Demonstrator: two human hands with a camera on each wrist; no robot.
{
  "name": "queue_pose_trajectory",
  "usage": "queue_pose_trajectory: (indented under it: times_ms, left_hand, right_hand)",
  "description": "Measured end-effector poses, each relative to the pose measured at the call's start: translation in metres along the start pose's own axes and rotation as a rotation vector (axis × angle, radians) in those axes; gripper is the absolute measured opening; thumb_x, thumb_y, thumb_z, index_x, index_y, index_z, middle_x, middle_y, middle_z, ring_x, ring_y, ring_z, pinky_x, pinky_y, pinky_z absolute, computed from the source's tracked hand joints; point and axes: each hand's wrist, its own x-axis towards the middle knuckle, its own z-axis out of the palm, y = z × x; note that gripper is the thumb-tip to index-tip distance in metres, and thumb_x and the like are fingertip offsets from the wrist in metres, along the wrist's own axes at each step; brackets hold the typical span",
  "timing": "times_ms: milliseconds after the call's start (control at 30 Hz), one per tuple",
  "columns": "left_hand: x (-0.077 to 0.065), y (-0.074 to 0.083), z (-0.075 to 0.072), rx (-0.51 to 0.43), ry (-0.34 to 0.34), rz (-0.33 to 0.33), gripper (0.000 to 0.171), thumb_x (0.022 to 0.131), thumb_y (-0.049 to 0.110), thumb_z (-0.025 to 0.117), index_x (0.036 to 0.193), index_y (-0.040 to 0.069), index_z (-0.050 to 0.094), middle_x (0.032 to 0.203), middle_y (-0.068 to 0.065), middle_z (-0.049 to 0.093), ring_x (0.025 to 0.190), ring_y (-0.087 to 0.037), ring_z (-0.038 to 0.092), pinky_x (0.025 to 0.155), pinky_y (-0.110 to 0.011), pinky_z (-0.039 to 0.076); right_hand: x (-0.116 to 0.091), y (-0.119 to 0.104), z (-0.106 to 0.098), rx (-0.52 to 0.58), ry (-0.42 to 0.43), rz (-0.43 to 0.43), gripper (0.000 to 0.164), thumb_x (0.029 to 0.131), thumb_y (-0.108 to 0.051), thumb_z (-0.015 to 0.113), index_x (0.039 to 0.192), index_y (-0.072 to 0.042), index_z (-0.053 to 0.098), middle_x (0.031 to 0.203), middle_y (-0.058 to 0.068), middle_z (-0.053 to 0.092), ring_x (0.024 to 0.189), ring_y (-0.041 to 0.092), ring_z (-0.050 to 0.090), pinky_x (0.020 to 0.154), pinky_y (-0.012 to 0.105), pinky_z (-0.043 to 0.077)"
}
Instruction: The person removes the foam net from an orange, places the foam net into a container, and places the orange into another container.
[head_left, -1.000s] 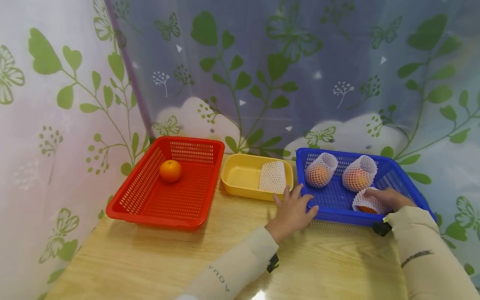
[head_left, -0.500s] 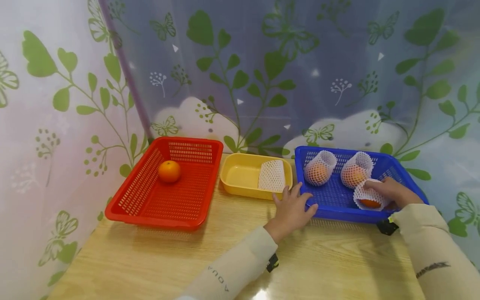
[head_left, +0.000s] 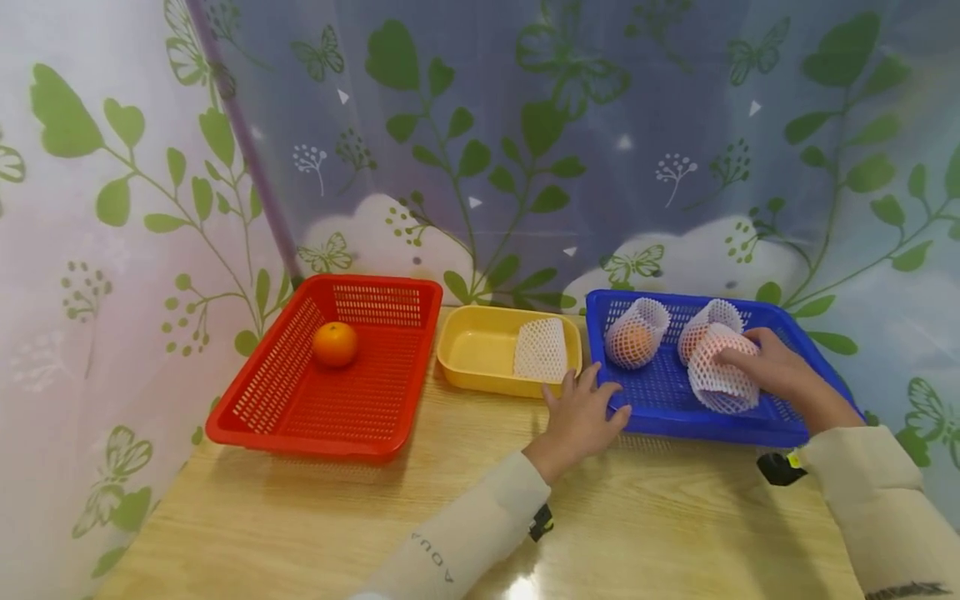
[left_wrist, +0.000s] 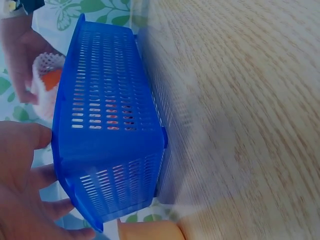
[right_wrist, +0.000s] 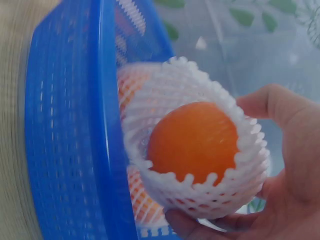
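Note:
My right hand [head_left: 780, 367] grips an orange [right_wrist: 195, 142] in a white foam net sleeve [head_left: 723, 379], raised over the blue basket [head_left: 652, 425]. The sleeve's open end shows the bare orange skin in the right wrist view. Two more netted fruits, one at the left [head_left: 633, 337] and one at the back [head_left: 693, 337], lie in the basket; the held one partly hides the latter. With spread fingers, my left hand [head_left: 577, 421] rests on the basket's near left corner; the left wrist view shows its fingertips [left_wrist: 42, 136] at the rim.
At the left stands a red basket [head_left: 360, 442] with one bare orange [head_left: 335, 344]. Between the baskets is a yellow tray [head_left: 480, 379] holding a flat foam net [head_left: 542, 350]. All stand on a wooden table [head_left: 315, 517] against a leaf-patterned curtain [head_left: 495, 108].
The right hand has lifted the netted orange from the basket's near side, turning its open end away from the head view. The left hand stays at the basket corner; the head view shifts slightly.

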Motion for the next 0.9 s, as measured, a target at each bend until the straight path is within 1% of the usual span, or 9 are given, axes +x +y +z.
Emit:
queue_pose_trajectory:
  times_ms: [67, 133, 233, 367, 467, 533, 667, 767, 900]
  left_hand:
    - [0.001, 0.000, -0.001, -0.006, -0.005, 0.002, 0.042, 0.099, 0.050, 0.048, 0.135, 0.032, 0.055, 0.156, 0.002, 0.031, 0.142, -0.031, 0.026, 0.107, -0.068, 0.020]
    - [0.001, -0.001, -0.001, -0.011, -0.009, 0.004, 0.042, 0.098, 0.049, 0.049, 0.137, 0.032, 0.053, 0.156, 0.002, 0.032, 0.142, -0.031, 0.026, 0.107, -0.068, 0.021]
    - [0.002, -0.004, -0.002, -0.031, -0.019, 0.015, 0.044, 0.098, 0.047, 0.050, 0.139, 0.032, 0.050, 0.155, 0.001, 0.033, 0.142, -0.031, 0.026, 0.107, -0.068, 0.022]
    - [0.005, -0.011, -0.006, -0.135, 0.018, 0.049, 0.043, 0.100, 0.041, 0.049, 0.140, 0.025, 0.050, 0.151, -0.003, 0.040, 0.140, -0.028, 0.031, 0.108, -0.060, 0.027]
    - [0.008, -0.017, -0.013, -0.313, 0.064, 0.090, 0.041, 0.102, 0.035, 0.046, 0.139, 0.016, 0.052, 0.135, -0.007, 0.055, 0.127, -0.024, 0.047, 0.104, -0.045, 0.038]
    - [0.010, -0.021, -0.019, -0.468, 0.066, 0.091, 0.043, 0.103, 0.035, 0.044, 0.139, 0.012, 0.051, 0.131, -0.009, 0.058, 0.122, -0.022, 0.052, 0.102, -0.037, 0.043]
    - [0.012, -0.024, -0.032, -0.761, 0.029, 0.054, 0.051, 0.103, 0.042, 0.042, 0.144, 0.013, 0.045, 0.135, -0.010, 0.056, 0.124, -0.023, 0.053, 0.101, -0.035, 0.045]
    - [0.010, -0.025, -0.041, -0.890, -0.013, 0.043, 0.055, 0.102, 0.044, 0.045, 0.148, 0.015, 0.039, 0.142, -0.011, 0.050, 0.131, -0.024, 0.048, 0.105, -0.037, 0.042]
    - [0.004, -0.031, -0.053, -0.980, -0.092, 0.037, 0.062, 0.099, 0.041, 0.054, 0.151, 0.015, 0.032, 0.146, -0.013, 0.045, 0.131, -0.027, 0.048, 0.103, -0.038, 0.045]
  right_hand:
    - [-0.006, -0.008, 0.004, 0.000, 0.034, -0.040, 0.092, 0.096, -0.052, 0.048, 0.146, 0.013, 0.008, 0.141, 0.043, 0.022, 0.122, 0.058, 0.033, 0.092, 0.065, 0.038]
    - [-0.012, -0.016, 0.012, 0.044, 0.067, -0.104, 0.089, 0.096, -0.049, 0.051, 0.148, 0.010, 0.009, 0.140, 0.042, 0.026, 0.121, 0.056, 0.036, 0.092, 0.065, 0.038]
    - [-0.023, -0.027, 0.024, 0.130, 0.097, -0.197, 0.085, 0.096, -0.044, 0.055, 0.151, 0.003, 0.010, 0.139, 0.038, 0.030, 0.115, 0.051, 0.045, 0.083, 0.055, 0.048]
    - [-0.033, -0.037, 0.040, 0.212, 0.139, -0.309, 0.079, 0.096, -0.033, 0.060, 0.151, -0.002, 0.014, 0.141, 0.033, 0.032, 0.109, 0.044, 0.050, 0.071, 0.036, 0.053]
    - [-0.035, -0.041, 0.054, 0.257, 0.195, -0.383, 0.076, 0.095, -0.023, 0.064, 0.151, -0.004, 0.016, 0.141, 0.030, 0.033, 0.107, 0.036, 0.052, 0.068, 0.023, 0.052]
    - [-0.035, -0.044, 0.064, 0.301, 0.231, -0.434, 0.076, 0.093, -0.015, 0.066, 0.150, -0.004, 0.017, 0.139, 0.028, 0.034, 0.106, 0.026, 0.053, 0.069, 0.017, 0.051]
    - [-0.035, -0.051, 0.088, 0.363, 0.306, -0.518, 0.078, 0.086, -0.004, 0.071, 0.147, -0.003, 0.023, 0.134, 0.023, 0.039, 0.101, 0.001, 0.051, 0.075, 0.011, 0.049]
    - [-0.040, -0.058, 0.106, 0.397, 0.345, -0.550, 0.080, 0.083, -0.001, 0.074, 0.146, -0.003, 0.025, 0.133, 0.021, 0.041, 0.102, -0.007, 0.049, 0.079, 0.007, 0.046]
    - [-0.045, -0.067, 0.129, 0.483, 0.351, -0.627, 0.085, 0.080, 0.007, 0.073, 0.147, -0.002, 0.023, 0.138, 0.021, 0.038, 0.107, -0.002, 0.049, 0.083, 0.008, 0.045]
